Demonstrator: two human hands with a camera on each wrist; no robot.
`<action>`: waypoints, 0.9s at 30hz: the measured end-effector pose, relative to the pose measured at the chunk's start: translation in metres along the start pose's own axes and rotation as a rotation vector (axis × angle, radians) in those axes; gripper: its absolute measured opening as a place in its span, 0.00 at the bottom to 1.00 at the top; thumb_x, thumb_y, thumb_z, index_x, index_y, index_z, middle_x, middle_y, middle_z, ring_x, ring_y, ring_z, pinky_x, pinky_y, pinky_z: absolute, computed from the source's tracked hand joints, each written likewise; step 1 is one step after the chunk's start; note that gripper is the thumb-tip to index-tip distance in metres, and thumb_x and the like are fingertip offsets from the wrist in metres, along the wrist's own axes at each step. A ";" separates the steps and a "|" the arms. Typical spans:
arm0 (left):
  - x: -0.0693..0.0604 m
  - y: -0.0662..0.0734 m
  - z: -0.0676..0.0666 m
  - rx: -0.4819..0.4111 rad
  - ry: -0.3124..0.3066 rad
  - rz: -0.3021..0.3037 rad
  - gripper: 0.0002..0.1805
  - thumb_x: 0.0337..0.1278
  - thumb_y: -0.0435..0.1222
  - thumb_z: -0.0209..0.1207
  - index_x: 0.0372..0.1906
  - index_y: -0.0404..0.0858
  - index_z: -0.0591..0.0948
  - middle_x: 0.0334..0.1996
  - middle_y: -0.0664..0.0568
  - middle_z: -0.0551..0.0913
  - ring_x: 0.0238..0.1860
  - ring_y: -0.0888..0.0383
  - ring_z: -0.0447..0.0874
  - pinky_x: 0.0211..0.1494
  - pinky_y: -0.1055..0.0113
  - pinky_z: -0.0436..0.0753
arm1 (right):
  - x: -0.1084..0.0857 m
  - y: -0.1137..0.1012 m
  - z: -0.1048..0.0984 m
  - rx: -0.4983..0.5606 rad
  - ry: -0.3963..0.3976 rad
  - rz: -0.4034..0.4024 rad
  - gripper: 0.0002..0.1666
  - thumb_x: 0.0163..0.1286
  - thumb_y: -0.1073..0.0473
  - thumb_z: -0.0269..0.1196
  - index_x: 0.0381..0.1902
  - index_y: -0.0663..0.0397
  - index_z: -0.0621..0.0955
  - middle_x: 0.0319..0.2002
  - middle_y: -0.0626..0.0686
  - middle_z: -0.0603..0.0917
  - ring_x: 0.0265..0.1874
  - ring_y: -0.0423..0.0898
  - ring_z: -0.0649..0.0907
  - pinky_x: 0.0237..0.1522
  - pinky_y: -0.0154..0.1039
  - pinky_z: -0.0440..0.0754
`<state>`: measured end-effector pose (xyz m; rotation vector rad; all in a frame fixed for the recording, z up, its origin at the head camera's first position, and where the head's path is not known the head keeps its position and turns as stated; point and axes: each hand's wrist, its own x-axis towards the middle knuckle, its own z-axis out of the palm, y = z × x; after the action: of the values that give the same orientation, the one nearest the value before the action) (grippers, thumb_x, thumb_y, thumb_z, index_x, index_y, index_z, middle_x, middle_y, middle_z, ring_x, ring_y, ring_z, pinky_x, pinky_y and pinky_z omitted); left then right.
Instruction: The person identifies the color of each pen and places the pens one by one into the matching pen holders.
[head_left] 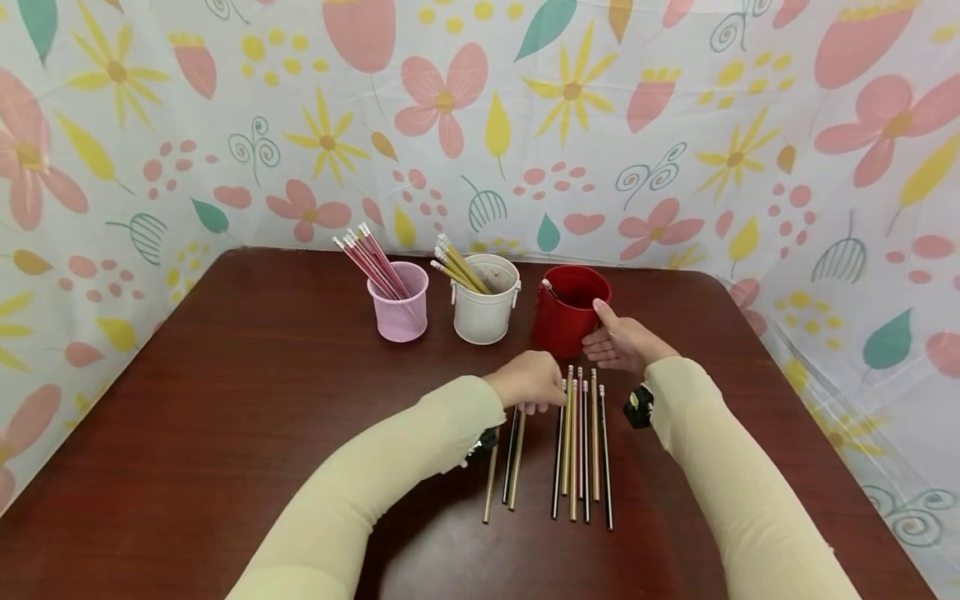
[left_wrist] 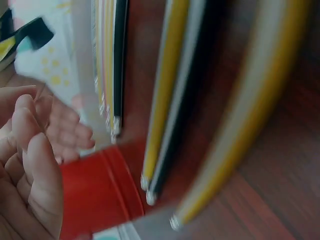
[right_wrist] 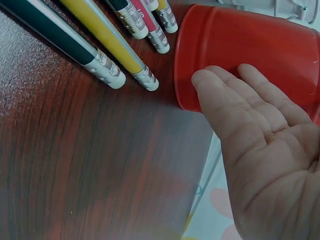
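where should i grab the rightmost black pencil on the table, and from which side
Probably pinch the black pencil around mid-shaft, coming from above and right: it is slim, lies flat, and has bare table on its right, while a yellow pencil lies close on its left.

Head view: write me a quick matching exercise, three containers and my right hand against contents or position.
1. Pink mesh cup
2. White bucket
3. Red bucket
4. Right hand

A. Outstretched, by a bucket's side
B. Yellow pencils standing inside
C. Just one pencil visible at its rim
D. Pink pencils leaning out

Pairs: 1-D, 2-B, 3-C, 4-A
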<state>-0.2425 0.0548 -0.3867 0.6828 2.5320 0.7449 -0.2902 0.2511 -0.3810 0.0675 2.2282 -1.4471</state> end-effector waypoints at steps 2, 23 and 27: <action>0.008 0.006 0.006 0.011 -0.012 -0.012 0.11 0.58 0.36 0.61 0.24 0.35 0.85 0.09 0.54 0.75 0.09 0.62 0.73 0.15 0.70 0.76 | 0.001 0.000 0.003 0.005 0.005 -0.002 0.53 0.73 0.32 0.31 0.62 0.81 0.64 0.62 0.75 0.67 0.61 0.65 0.71 0.62 0.52 0.69; 0.028 0.038 0.046 0.281 -0.094 -0.146 0.15 0.56 0.40 0.63 0.16 0.43 0.78 0.06 0.55 0.73 0.08 0.62 0.71 0.16 0.70 0.73 | 0.002 -0.001 -0.001 0.016 -0.003 0.009 0.55 0.72 0.30 0.31 0.62 0.81 0.63 0.63 0.75 0.66 0.62 0.65 0.70 0.62 0.50 0.70; 0.026 0.039 0.048 0.293 -0.153 -0.140 0.13 0.57 0.39 0.62 0.19 0.42 0.76 0.08 0.55 0.72 0.09 0.62 0.70 0.16 0.71 0.72 | 0.002 0.002 -0.001 0.023 0.001 0.016 0.55 0.72 0.30 0.31 0.62 0.81 0.63 0.63 0.75 0.66 0.62 0.65 0.70 0.62 0.49 0.71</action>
<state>-0.2263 0.1162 -0.4073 0.6195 2.5381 0.2656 -0.2916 0.2528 -0.3826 0.0935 2.2072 -1.4638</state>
